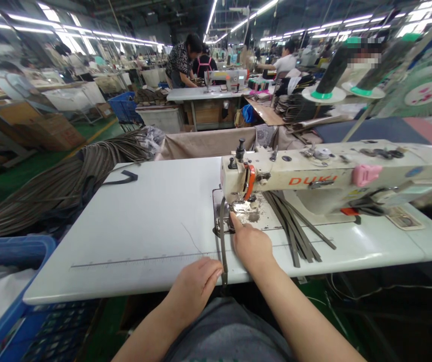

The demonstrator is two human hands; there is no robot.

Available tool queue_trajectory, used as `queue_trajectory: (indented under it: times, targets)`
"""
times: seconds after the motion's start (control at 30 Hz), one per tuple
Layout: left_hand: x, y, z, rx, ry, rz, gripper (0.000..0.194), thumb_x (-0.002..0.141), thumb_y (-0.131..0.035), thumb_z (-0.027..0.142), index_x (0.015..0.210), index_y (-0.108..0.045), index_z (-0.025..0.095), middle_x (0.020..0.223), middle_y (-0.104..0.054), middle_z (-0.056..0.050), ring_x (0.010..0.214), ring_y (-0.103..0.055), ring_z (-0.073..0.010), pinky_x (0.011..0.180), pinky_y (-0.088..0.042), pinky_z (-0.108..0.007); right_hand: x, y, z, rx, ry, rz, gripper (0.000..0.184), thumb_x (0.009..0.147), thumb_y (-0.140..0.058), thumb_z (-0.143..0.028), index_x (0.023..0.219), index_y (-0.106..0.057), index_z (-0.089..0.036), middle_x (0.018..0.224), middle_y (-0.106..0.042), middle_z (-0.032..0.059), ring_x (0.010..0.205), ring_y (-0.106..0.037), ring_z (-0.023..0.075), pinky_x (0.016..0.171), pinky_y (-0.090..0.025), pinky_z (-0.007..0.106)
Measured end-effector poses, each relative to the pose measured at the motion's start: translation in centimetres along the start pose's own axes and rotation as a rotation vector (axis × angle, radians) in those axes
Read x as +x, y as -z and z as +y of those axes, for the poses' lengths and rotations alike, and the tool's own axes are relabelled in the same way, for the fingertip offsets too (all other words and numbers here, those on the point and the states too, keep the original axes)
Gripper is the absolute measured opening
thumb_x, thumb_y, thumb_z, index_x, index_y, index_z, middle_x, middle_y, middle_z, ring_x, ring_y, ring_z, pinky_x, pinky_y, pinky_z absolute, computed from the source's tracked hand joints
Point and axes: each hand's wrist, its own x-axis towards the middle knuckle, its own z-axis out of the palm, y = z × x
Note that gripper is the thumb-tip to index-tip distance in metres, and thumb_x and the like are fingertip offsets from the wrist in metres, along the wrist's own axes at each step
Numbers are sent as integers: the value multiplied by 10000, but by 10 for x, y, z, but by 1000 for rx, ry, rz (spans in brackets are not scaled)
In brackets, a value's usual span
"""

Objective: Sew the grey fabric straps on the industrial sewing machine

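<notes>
A narrow dark strap [223, 236] runs from under the presser foot [241, 206] of a white sewing machine [314, 173] toward me over the table's front edge. My left hand [196, 285] pinches the strap's near end at the table edge, fingers closed on it. My right hand [251, 242] lies on the table just right of the strap, its forefinger stretched out to the foot and touching the strap there.
Several loose dark straps [294, 226] lie under the machine arm. A long bundle of straps [65, 181] drapes off the white table [144, 216] at the far left. A blue crate [8, 261] stands at my left. Other people work at machines behind.
</notes>
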Motion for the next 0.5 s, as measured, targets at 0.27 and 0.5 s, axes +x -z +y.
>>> queue_trajectory:
  times: [0.27, 0.5]
  targets:
    - [-5, 2, 3, 54, 55, -68, 358, 1173, -373, 279, 1133, -723, 218, 1065, -802, -81, 941, -756, -248, 856, -587, -375, -30, -18, 25, 235, 108, 166, 513, 1022, -569, -120, 1507, -735, -150, 1175, -841, 156, 1109, -802, 328, 1008, -635, 404]
    - [1, 9, 9, 86, 75, -132, 325, 1140, -390, 231, 1119, -713, 212, 1042, -794, -73, 950, -754, -262, 851, -571, -383, -42, -29, 39, 477, 147, 315, 412, 1034, -542, -157, 1396, -736, -116, 1186, -768, 181, 1071, -786, 312, 1010, -673, 445]
